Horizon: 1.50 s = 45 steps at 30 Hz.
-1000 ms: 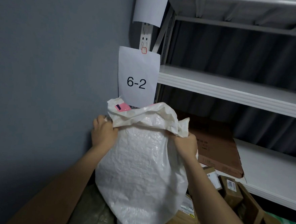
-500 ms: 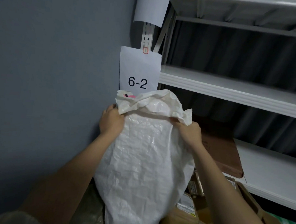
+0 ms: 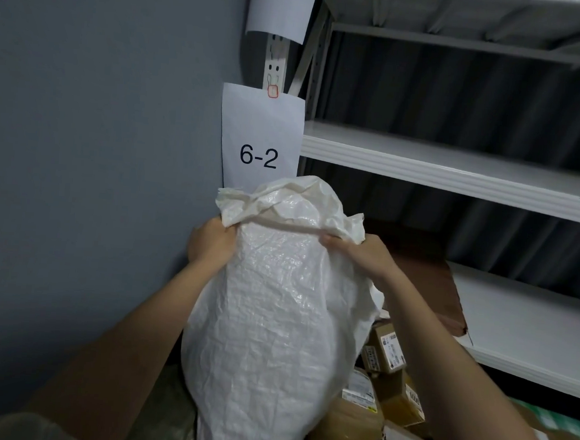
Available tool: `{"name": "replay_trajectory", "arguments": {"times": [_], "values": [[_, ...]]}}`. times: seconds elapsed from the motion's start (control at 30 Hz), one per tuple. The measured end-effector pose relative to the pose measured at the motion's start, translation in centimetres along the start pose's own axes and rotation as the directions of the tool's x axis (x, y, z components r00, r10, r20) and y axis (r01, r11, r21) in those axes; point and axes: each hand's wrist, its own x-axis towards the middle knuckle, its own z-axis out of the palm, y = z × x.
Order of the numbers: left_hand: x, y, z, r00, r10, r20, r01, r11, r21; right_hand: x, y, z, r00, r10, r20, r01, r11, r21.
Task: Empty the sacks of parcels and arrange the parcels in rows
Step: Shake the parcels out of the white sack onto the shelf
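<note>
Both hands, left hand [image 3: 211,245] and right hand [image 3: 361,255], grip the upheld sack [image 3: 274,322] between them.

White sack [image 3: 274,322] gripped by left hand [image 3: 209,245] and right hand [image 3: 358,255] above parcels [image 3: 386,391].

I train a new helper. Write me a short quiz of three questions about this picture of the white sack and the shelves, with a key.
1. True or false: both hands grip the sack near its upper end.
2. What is printed on the paper label behind the sack?
A. 6-2
B. 2-6
C. 8-2
3. Fill the gap: the loose parcels lie to the ____ of the sack.

Key
1. True: the left hand and the right hand each grip the bunched cloth.
2. A
3. right, below the white shelf.
</note>
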Motion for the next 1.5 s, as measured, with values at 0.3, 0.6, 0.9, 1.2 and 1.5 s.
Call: {"name": "replay_trajectory", "arguments": {"times": [0.3, 0.6, 0.9, 1.2, 1.5], "values": [[0.1, 0.2, 0.4, 1.0, 0.019, 0.019, -0.019, 1.0, -0.001, -0.8, 1.9, -1.0, 0.986, -0.168, -0.023, 0.167, 0.986, -0.022], [0.3, -0.1, 0.3, 1.0, -0.01, 0.025, 0.01, 1.0, 0.005, -2.4, 6.4, -1.2, 0.991, -0.114, -0.065, 0.113, 0.993, -0.019], [-0.2, -0.5, 0.6, 0.988, -0.1, 0.114, 0.096, 0.994, 0.044, -3.7, 9.9, 0.3, 0.993, -0.075, 0.089, 0.08, 0.995, -0.053], [-0.9, -1.0, 1.7, 0.971, -0.124, 0.206, 0.145, 0.985, -0.093, -4.4, 9.9, 2.2, 0.995, -0.069, -0.065, 0.05, 0.963, -0.265], [-0.9, -4.2, 1.9, 0.937, -0.07, 0.341, 0.155, 0.961, -0.227, -5.3, 10.6, 1.6, 0.998, -0.063, -0.009, 0.063, 0.998, 0.023]]}}
